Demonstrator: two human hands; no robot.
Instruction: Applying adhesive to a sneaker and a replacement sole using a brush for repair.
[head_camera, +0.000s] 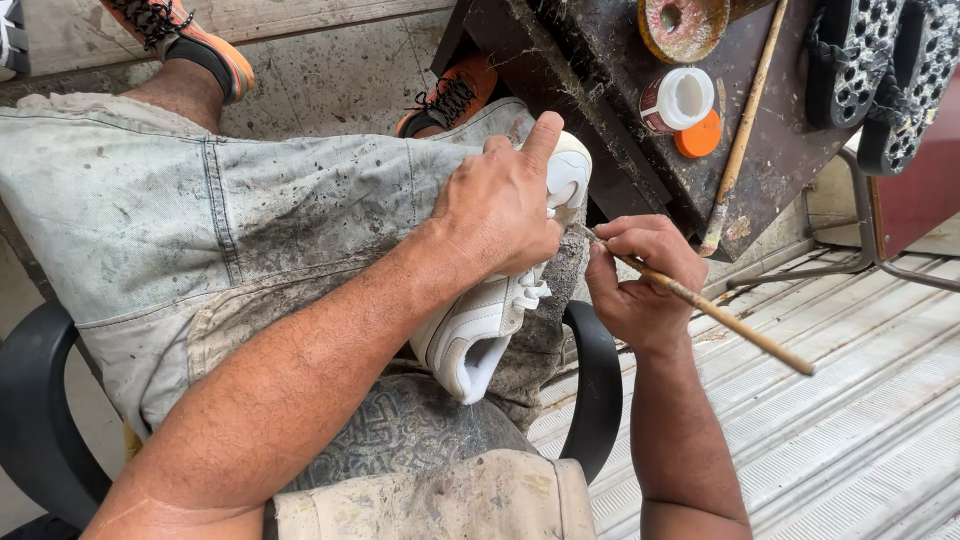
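Note:
A white sneaker (480, 330) lies across my lap, toe pointing away from me. My left hand (500, 205) presses down on its upper near the toe, fingers wrapped over it and thumb stuck out. My right hand (640, 275) pinches a thin wooden stick (740, 325) like a pencil. The stick's tip touches the shoe's side by the laces, and its long end runs out to the lower right.
A dark, grimy work stand (610, 120) sits ahead with a small round tin (678, 100), an orange lid (698, 138), a second long stick (742, 130) and black studded soles (880, 70). A ribbed metal floor (850, 420) lies at right. Black chair arms (590, 390) flank my legs.

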